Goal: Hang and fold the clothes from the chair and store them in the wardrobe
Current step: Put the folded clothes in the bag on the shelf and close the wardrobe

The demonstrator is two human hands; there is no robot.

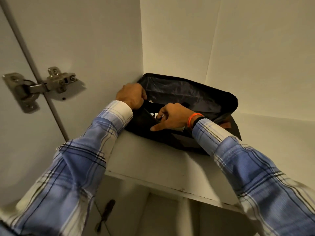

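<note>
White walls (187, 40) meet at a corner, a steel hinge (39, 87) on the left, a scuffed shelf (153, 169) under warm light.

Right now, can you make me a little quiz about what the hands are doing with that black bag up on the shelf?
1. True or false: the black fabric bag sits in the back left corner of the white wardrobe shelf.
2. Which hand grips the bag's rim beside the wardrobe's side wall? A) left hand B) right hand
3. Fill in: the orange band is worn on the ___ wrist.

Key: 1 true; 2 A; 3 right. The right hand reaches into the bag's open mouth with fingers curled; what it pinches is too dark to tell.
</note>
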